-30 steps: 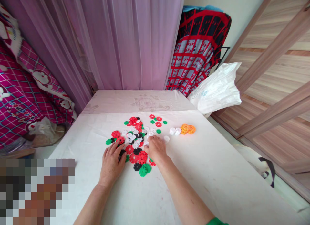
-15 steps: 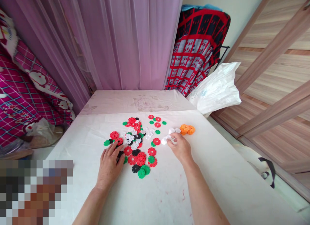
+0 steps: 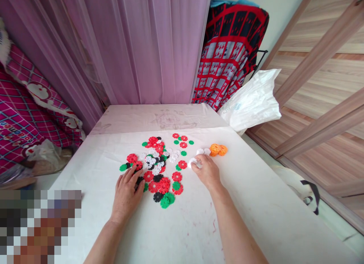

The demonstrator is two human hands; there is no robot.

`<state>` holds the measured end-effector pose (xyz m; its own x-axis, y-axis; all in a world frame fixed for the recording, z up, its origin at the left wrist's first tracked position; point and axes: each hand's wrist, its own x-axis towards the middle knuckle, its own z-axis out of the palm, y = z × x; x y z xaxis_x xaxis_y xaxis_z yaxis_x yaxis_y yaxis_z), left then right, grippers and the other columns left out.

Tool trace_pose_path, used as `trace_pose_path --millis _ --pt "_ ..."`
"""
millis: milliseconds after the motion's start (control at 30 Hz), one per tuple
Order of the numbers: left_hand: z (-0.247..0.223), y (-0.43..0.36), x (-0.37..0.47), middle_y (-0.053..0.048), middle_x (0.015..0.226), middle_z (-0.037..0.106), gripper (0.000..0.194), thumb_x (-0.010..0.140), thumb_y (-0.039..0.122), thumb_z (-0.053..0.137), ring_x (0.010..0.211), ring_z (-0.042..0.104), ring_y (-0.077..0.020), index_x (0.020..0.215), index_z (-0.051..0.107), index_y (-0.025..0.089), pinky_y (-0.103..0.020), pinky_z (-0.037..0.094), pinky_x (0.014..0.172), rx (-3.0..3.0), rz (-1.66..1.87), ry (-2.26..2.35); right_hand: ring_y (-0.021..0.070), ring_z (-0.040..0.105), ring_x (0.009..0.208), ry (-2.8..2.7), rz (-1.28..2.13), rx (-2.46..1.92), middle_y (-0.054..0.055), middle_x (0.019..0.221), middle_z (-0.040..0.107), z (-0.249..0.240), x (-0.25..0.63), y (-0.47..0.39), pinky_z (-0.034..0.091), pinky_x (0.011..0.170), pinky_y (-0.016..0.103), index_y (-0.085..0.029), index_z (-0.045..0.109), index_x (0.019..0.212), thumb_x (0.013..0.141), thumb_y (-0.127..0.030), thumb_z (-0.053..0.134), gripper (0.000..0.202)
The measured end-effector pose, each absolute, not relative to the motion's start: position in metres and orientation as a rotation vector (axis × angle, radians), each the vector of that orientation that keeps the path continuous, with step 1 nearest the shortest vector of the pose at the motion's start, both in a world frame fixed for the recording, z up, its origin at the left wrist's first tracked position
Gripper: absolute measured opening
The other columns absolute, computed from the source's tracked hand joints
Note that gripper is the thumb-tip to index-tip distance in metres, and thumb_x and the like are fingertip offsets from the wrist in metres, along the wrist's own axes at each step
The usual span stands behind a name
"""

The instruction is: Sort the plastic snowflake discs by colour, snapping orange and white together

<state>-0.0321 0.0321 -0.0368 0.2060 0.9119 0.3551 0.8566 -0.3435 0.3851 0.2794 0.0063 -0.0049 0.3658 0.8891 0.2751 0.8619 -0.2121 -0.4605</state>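
Notched plastic interlocking discs in several colours lie on the white-covered table. My left hand point(image 3: 127, 192) rests at the left of the mixed heap, fingers spread, its tips touching black discs point(image 3: 139, 181) and close to a red disc point(image 3: 138, 165). My right hand point(image 3: 208, 172) is right of the heap, thumb and fingers pinched around a white disc point(image 3: 192, 162), partly hidden by the fingertips. Just beyond those fingers sit more white discs point(image 3: 204, 151), beside a cluster of orange discs point(image 3: 218, 149). Green discs point(image 3: 167, 200) overlap at the heap's near end.
The table point(image 3: 176, 237) has a floral cloth strip point(image 3: 170, 118) along its far side. A white plastic bag point(image 3: 254, 101) stands at the far right corner. Behind are a purple curtain point(image 3: 148, 47) and a red-and-black patterned cloth point(image 3: 227, 55); wooden doors point(image 3: 321, 78) flank the right.
My right hand has shifted slightly left, its fingers closing around the white disc. My left hand stays on the heap. The whole view has moved a little.
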Motion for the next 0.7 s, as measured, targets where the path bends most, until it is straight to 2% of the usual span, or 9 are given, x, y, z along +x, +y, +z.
trace_pose_path --millis 233,367,467,567,700 --pt "-0.037 0.032 -0.032 -0.007 0.145 0.057 0.040 0.095 0.040 0.044 0.136 0.050 -0.0297 0.127 0.065 0.028 -0.055 0.038 0.113 2.369 0.789 1.734 0.0177 0.061 0.086 -1.472 0.100 -2.077 0.005 0.106 0.069 -0.003 0.283 0.005 0.046 0.080 0.030 -0.022 0.066 0.101 0.081 -0.031 0.063 0.022" --pt "-0.036 0.032 -0.033 -0.009 0.145 0.058 0.041 0.096 0.040 0.043 0.136 0.050 -0.0304 0.127 0.065 0.026 -0.056 0.038 0.113 2.380 0.785 1.722 0.0167 0.061 0.081 -1.462 0.039 -2.015 0.002 0.094 0.070 0.003 0.275 -0.001 0.045 0.078 0.028 -0.023 0.068 0.091 0.084 -0.025 0.057 0.013" --pt "-0.036 0.032 -0.032 -0.009 0.144 0.058 0.040 0.095 0.039 0.044 0.135 0.050 -0.0304 0.126 0.065 0.026 -0.055 0.038 0.112 2.388 0.793 1.708 0.0162 0.062 0.084 -1.600 0.082 -1.906 0.002 0.092 0.070 0.009 0.248 -0.003 0.045 0.081 0.026 -0.023 0.069 0.090 0.088 -0.019 0.052 0.018" --pt "-0.036 0.032 -0.031 -0.009 0.143 0.059 0.039 0.094 0.038 0.046 0.135 0.050 -0.0304 0.125 0.066 0.026 -0.055 0.038 0.112 2.383 0.802 1.712 0.0180 0.062 0.097 -1.835 0.197 -1.829 0.003 0.098 0.070 0.013 0.211 0.001 0.045 0.087 0.026 -0.025 0.072 0.098 0.090 -0.021 0.054 0.019" --pt "-0.036 0.031 -0.030 -0.010 0.143 0.059 0.038 0.094 0.037 0.047 0.134 0.051 -0.0312 0.123 0.068 0.025 -0.056 0.038 0.112 2.379 0.796 1.718 0.0191 0.059 0.105 -2.081 0.264 -1.822 0.004 0.111 0.066 0.017 0.177 0.014 0.045 0.089 0.027 -0.030 0.069 0.118 0.093 -0.028 0.057 0.029"
